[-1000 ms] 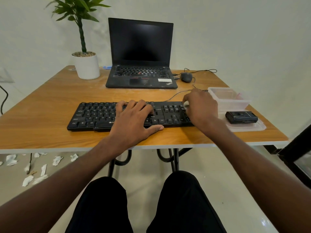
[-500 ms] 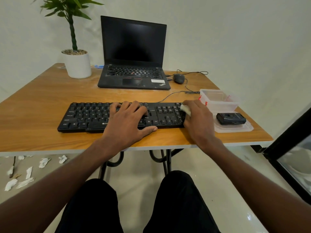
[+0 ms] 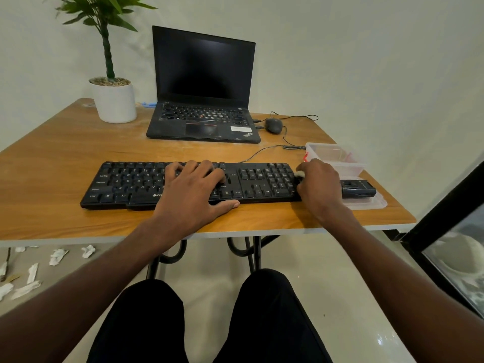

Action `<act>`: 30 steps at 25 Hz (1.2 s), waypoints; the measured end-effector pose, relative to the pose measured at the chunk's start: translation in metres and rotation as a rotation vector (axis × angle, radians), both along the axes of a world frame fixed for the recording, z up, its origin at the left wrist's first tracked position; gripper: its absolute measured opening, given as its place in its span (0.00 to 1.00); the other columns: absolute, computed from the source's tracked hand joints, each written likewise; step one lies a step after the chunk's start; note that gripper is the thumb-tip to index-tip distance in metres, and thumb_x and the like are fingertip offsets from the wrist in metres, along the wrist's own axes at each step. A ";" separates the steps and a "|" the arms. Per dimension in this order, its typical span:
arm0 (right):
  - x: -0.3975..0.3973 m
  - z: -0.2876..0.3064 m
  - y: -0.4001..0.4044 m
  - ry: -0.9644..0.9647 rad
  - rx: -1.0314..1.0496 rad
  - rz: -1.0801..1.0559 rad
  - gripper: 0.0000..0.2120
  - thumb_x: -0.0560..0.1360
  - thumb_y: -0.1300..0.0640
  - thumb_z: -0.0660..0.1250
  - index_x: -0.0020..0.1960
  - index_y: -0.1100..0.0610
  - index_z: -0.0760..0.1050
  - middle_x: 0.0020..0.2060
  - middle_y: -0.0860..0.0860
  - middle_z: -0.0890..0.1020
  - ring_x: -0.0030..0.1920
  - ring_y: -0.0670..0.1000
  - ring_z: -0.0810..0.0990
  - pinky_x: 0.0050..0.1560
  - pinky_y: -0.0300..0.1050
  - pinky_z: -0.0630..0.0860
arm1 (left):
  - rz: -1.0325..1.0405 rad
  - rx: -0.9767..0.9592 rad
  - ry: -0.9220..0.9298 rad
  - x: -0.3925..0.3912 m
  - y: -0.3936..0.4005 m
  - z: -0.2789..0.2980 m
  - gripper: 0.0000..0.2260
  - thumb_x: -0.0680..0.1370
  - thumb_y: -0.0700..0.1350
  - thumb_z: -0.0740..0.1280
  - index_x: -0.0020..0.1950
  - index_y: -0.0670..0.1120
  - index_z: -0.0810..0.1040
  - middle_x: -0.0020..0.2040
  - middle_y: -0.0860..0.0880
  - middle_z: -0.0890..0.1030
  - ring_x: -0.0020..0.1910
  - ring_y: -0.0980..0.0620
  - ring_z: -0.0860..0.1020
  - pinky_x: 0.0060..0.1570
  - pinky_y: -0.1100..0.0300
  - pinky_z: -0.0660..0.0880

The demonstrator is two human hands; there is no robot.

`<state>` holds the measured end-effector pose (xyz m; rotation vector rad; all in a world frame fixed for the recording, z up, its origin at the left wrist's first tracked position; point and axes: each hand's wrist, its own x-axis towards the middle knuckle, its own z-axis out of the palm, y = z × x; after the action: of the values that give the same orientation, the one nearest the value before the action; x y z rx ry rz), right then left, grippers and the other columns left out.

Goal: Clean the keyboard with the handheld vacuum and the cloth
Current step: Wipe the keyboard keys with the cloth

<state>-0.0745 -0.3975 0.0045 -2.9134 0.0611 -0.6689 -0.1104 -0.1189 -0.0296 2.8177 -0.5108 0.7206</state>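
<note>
Pale floor tiles run beneath the desk (image 3: 65,155), with torn scraps of white paper (image 3: 56,256) lying on them off its front left corner. Along the front edge lies the black keyboard (image 3: 125,184), its cable trailing back toward the laptop.

The left hand (image 3: 195,191) rests flat over the middle keys, fingers spread and fairly straight, thumb on the front lip, apparently steadying the board. The right hand (image 3: 318,187) sits at the keyboard's right end, beside the number pad, fingers curled around a small white wad, probably the cloth (image 3: 299,175), of which only a bit shows past the knuckles.

Just right of that hand, near the front right corner, a small black device (image 3: 358,189) lies on a clear lid; whether it is the handheld vacuum cannot be told for sure. A clear plastic box (image 3: 334,155) stands behind it.

Judged from this, the wiping step is in hand, at the keyboard's right side. The next move would call for firm pressure from the left hand while the cloth is drawn along the end edge or back across the keys.

Farther back are the mouse (image 3: 273,125), the open laptop (image 3: 203,100) and a potted plant (image 3: 114,100) at the back left corner.
</note>
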 end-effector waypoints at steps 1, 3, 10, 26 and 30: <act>0.000 0.000 0.003 -0.006 0.008 0.028 0.16 0.74 0.64 0.72 0.61 0.57 0.83 0.54 0.57 0.85 0.54 0.59 0.81 0.53 0.55 0.80 | -0.002 -0.001 0.000 0.000 0.000 0.000 0.27 0.76 0.76 0.57 0.62 0.58 0.76 0.60 0.55 0.76 0.63 0.50 0.73 0.67 0.46 0.57; 0.001 0.003 0.009 -0.035 0.042 0.087 0.16 0.74 0.65 0.72 0.61 0.56 0.84 0.54 0.55 0.85 0.54 0.57 0.82 0.53 0.53 0.79 | -0.001 0.001 0.007 0.000 -0.001 0.000 0.28 0.76 0.76 0.56 0.62 0.57 0.76 0.61 0.55 0.76 0.63 0.50 0.73 0.67 0.46 0.58; 0.005 0.019 0.041 0.091 0.189 0.393 0.18 0.72 0.68 0.72 0.56 0.50 0.86 0.55 0.50 0.86 0.57 0.51 0.80 0.57 0.49 0.78 | -0.006 -0.006 -0.004 0.000 0.000 -0.001 0.27 0.76 0.75 0.57 0.61 0.57 0.76 0.60 0.54 0.76 0.62 0.50 0.72 0.66 0.46 0.59; 0.003 0.045 0.038 0.306 0.130 0.410 0.13 0.72 0.63 0.76 0.52 0.49 0.88 0.49 0.47 0.87 0.51 0.47 0.81 0.49 0.46 0.79 | -0.005 -0.001 -0.015 0.002 -0.001 -0.002 0.28 0.75 0.77 0.57 0.62 0.59 0.76 0.60 0.55 0.76 0.62 0.51 0.72 0.64 0.46 0.59; 0.023 0.043 0.015 0.138 -0.021 0.220 0.12 0.73 0.65 0.73 0.53 0.52 0.88 0.50 0.53 0.87 0.52 0.52 0.81 0.44 0.45 0.73 | -0.008 -0.004 -0.012 0.002 0.000 -0.002 0.28 0.75 0.77 0.58 0.63 0.58 0.76 0.61 0.55 0.76 0.62 0.50 0.73 0.65 0.45 0.59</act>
<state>-0.0519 -0.3827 0.0474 -2.9223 -0.2488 -0.4353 -0.1082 -0.1191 -0.0315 2.8077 -0.5214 0.7362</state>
